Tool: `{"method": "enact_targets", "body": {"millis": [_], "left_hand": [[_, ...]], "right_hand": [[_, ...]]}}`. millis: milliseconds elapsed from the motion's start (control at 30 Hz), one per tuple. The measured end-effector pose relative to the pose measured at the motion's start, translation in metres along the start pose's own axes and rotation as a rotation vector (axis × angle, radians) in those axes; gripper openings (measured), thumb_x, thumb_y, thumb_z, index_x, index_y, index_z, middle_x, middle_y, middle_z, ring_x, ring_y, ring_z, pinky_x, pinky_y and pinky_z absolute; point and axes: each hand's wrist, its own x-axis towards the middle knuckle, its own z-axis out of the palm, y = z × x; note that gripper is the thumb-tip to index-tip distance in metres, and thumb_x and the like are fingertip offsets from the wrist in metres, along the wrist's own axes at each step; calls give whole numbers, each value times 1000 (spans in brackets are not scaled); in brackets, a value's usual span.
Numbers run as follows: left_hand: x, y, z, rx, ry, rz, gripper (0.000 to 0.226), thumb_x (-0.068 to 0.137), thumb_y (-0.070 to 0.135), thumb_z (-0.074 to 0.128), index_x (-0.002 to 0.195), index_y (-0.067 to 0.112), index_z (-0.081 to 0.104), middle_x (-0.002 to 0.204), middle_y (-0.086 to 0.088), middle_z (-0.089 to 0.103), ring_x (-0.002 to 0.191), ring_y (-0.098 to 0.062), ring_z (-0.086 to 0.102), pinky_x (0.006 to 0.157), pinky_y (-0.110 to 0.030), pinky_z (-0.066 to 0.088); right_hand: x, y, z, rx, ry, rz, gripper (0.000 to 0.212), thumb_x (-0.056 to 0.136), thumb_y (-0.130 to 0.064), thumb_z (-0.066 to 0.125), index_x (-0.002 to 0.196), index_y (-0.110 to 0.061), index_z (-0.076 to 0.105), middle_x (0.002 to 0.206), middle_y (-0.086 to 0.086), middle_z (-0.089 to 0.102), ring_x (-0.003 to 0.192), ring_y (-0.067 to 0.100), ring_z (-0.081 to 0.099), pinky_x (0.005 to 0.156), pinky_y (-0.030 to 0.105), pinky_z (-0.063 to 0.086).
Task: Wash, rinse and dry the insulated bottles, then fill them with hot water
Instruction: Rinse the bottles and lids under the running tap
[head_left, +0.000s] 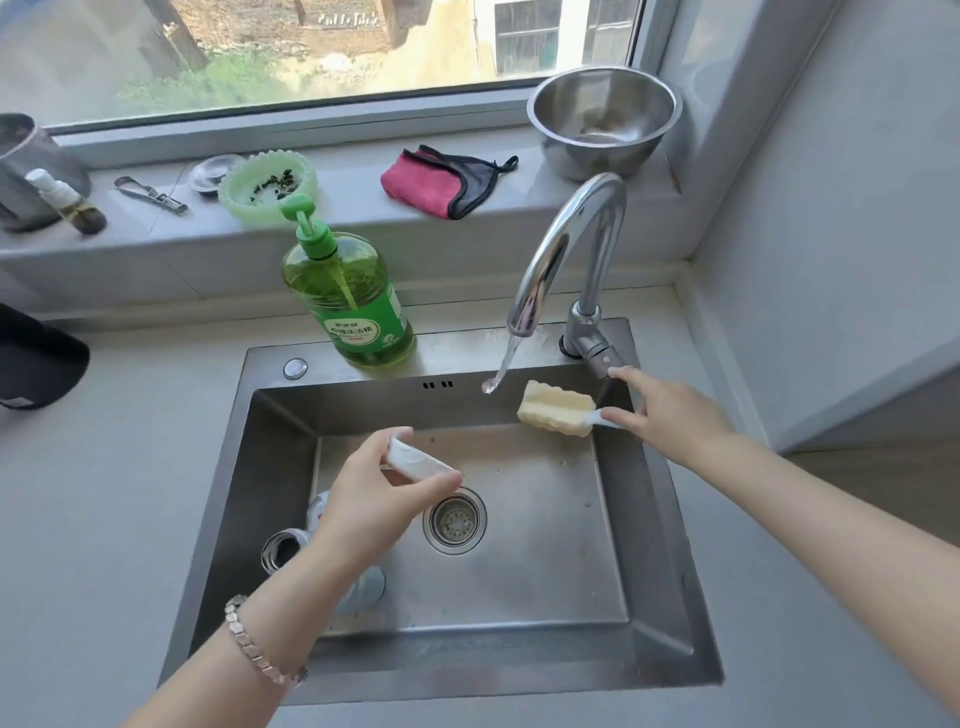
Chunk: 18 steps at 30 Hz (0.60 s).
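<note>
both hands are held over the sink (519, 582). a small white piece (415, 460) is pinched between the thumb and fingertips of the left hand (374, 504), on whose wrist a metal link bracelet (260, 649) is worn. the white handle of a pale yellow sponge brush (556, 408) is pinched by the right hand (670, 410), while its forefinger is stretched out to touch the tap lever (597, 356). a thin stream of water (500, 370) is seen falling from the tap (566, 239), just left of the right hand. beyond the left hand a green detergent bottle (358, 306) is stood on the sink's back ledge; chinese characters are printed on its label, too small to be read surely. the insulated bottles (283, 551) are laid in the sink's left part, under and beside the left wrist: a bare steel mouth is shown by one, a white body by another, and much is hidden by the arm.
</note>
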Motion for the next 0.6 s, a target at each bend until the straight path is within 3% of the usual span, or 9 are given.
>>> {"method": "enact_targets", "body": {"millis": [67, 167, 267, 367, 433, 600], "left_hand": [[-5, -6, -7, -10, -2, -6, 55, 68, 23, 82, 116, 25, 55, 97, 9, 63, 84, 2, 59, 65, -12, 42], [-13, -20, -16, -30, -11, -25, 55, 69, 20, 82, 116, 23, 55, 94, 9, 62, 82, 2, 58, 66, -12, 42], [-22, -37, -26, -44, -25, -61, 57, 67, 20, 84, 116, 22, 55, 94, 8, 64, 82, 0, 60, 69, -12, 43], [-29, -53, -40, -56, -32, -85, 62, 64, 22, 86, 118, 22, 56, 99, 6, 66, 88, -5, 63, 78, -20, 46], [-35, -60, -49, -62, -16, -83, 56, 67, 18, 84, 116, 23, 56, 97, 8, 65, 87, -4, 62, 76, -18, 45], [-41, -71, -68, -87, -14, -67, 53, 69, 18, 81, 115, 24, 57, 99, 11, 64, 87, -1, 61, 66, -11, 42]], "right_hand": [[-27, -12, 7, 138, 2, -10, 44, 85, -51, 57, 127, -37, 50, 72, -10, 59, 76, 14, 56, 61, 28, 40], [-62, -32, 20, 368, -23, -12, 16, 85, -40, 61, 97, -32, 69, 58, -9, 62, 56, 2, 55, 63, 25, 46], [-80, -51, 30, 547, -59, 21, 11, 87, -27, 61, 86, -20, 69, 59, -4, 64, 51, 3, 56, 56, 18, 46], [-85, -69, 38, 634, -85, 51, 8, 88, -18, 60, 83, -14, 64, 68, -2, 67, 54, 5, 58, 52, 16, 46], [-85, -82, 45, 591, -96, 53, 6, 88, -22, 59, 84, -17, 61, 70, -5, 69, 55, 3, 55, 51, 14, 42], [-83, -111, 53, 565, -64, 69, 31, 86, -39, 58, 115, -34, 50, 65, -10, 59, 61, 6, 55, 56, 19, 37]]}}
